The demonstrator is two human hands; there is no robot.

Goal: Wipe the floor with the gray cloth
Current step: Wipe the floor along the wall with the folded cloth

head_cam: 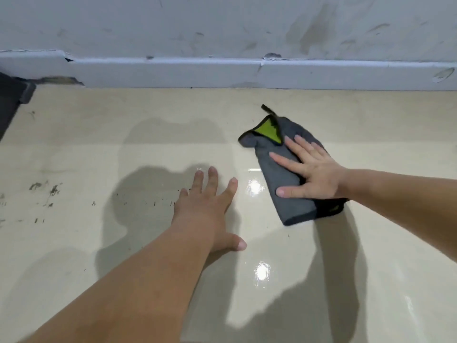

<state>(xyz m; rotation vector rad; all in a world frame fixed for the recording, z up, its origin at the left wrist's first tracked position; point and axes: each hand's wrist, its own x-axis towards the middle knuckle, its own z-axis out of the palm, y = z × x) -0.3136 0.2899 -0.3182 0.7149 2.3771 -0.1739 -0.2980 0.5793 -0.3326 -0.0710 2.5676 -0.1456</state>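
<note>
While the left hand (pixel 207 211) lies flat on the glossy floor (pixel 99 157), the right hand (pixel 314 169) presses the gray cloth (pixel 294 209) onto the tiles at its two o'clock.

Both grips are fully open. The right hand's fingers are straight and spread, palm down, over the folded cloth, and the left hand's fingers are splayed on bare tile. The cloth lies right of centre, toward three o'clock, near the white baseboard (pixel 173 73) at twelve o'clock. One corner is turned back to show a green lining (pixel 268 131). Dark scuff marks (pixel 44 189) dot the floor at nine o'clock.
</note>
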